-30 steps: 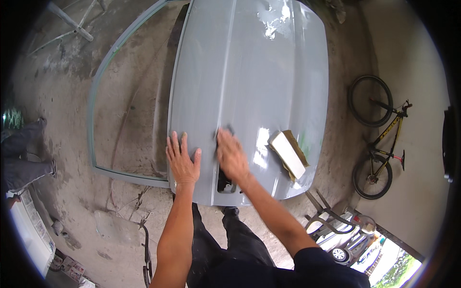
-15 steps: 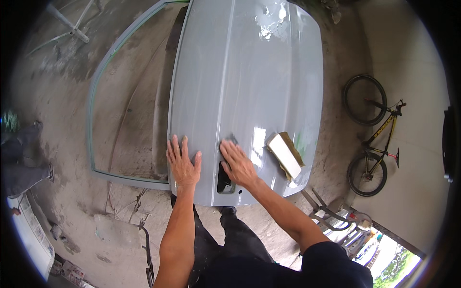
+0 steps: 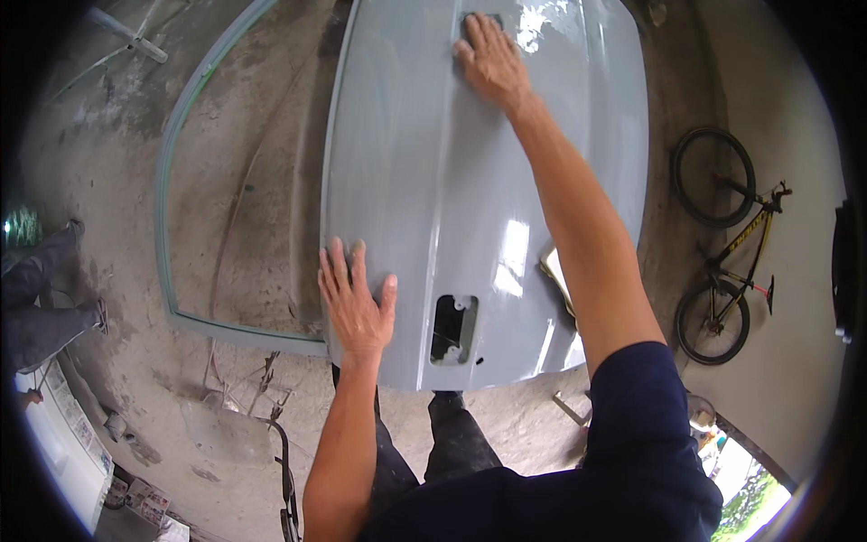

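A grey car door [image 3: 379, 181] lies flat in front of me, its wet-looking surface catching bright reflections. Far up the panel, beside the raised crease, my right hand [image 3: 497, 72] lies with its fingers extended over a small dark piece of sandpaper [image 3: 497, 19], pressing it against the door. Most of that sheet is hidden beneath the fingers. My left hand [image 3: 355, 303] rests flat near the door's left edge, fingers spread and holding nothing. Between my arms is the handle cutout [image 3: 453, 330]. A white block with a brownish edge [image 3: 558, 271] sits mostly behind my right forearm.
The door's open window frame [image 3: 167, 226] extends to the left over the concrete floor [image 3: 117, 172]. A bicycle [image 3: 736, 253] stands by the right wall. Another person's dark-clothed legs [image 3: 54, 316] show at the far left, near a white panel [image 3: 63, 452].
My right hand has slid far up the door with the sandpaper, uncovering the handle cutout. The right forearm now covers much of the white block. My left hand stays on the left edge.
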The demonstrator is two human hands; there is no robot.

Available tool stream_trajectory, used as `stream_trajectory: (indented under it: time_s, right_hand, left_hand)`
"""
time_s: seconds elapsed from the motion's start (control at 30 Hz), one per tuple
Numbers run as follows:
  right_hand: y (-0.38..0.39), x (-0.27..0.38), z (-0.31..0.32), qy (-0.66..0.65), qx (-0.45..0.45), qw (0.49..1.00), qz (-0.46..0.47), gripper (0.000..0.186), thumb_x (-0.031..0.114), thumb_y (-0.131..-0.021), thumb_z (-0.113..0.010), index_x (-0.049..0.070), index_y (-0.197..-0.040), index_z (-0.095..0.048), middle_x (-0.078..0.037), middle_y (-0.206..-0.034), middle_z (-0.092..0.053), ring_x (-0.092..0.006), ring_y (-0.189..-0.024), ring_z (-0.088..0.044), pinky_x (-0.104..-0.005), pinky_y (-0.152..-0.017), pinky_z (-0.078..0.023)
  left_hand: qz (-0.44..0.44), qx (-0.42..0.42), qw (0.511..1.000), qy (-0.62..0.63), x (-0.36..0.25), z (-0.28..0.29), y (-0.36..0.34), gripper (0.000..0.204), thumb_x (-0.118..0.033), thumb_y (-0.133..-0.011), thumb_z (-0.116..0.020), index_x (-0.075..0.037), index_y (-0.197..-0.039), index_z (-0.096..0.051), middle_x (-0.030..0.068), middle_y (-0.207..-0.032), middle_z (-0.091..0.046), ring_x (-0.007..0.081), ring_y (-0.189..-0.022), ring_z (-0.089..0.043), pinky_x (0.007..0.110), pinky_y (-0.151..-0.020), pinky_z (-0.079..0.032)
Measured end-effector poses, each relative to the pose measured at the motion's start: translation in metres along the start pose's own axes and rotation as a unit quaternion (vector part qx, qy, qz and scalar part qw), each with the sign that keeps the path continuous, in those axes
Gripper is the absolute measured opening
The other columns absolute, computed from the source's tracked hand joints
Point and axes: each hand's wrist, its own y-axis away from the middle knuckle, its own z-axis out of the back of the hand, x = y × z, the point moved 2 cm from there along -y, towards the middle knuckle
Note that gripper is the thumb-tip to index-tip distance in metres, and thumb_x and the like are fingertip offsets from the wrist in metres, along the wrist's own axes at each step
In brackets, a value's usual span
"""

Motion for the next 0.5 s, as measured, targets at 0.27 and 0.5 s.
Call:
stream_trajectory:
  time_s: [0.27,0.5]
  right_hand:
    - [0.261,0.147,0.121,-0.094,0.246,0.965,0.015,0.07,0.039,-0.114,-0.047,0.005,-0.172,-0.03,-0.014,-0.182,-0.024,-0.03,-0.168,-0.024,-0.0466,-0.139,-0.015]
    - [0.406,0.17,0.217,-0.42,0.255,0.864,-0.109,0.063,0.018,-0.109,-0.044,0.004,-0.17,-0.037,-0.014,-0.177,-0.036,-0.0293,-0.165,-0.033,-0.0468,-0.137,-0.024]
  left_hand:
    - [-0.02,-0.053,0.998,0.004,-0.009,0.004,0.0,0.072,-0.053,-0.111,-0.053,-0.015,-0.17,-0.037,0.0162,-0.179,-0.029,0.0434,-0.165,-0.024,0.061,-0.133,-0.025]
    - [-0.052,-0.084,0.994,-0.036,0.003,-0.009,0.001,0.07,-0.048,-0.111,-0.054,-0.012,-0.17,-0.038,0.018,-0.179,-0.029,0.0423,-0.165,-0.026,0.059,-0.133,-0.024]
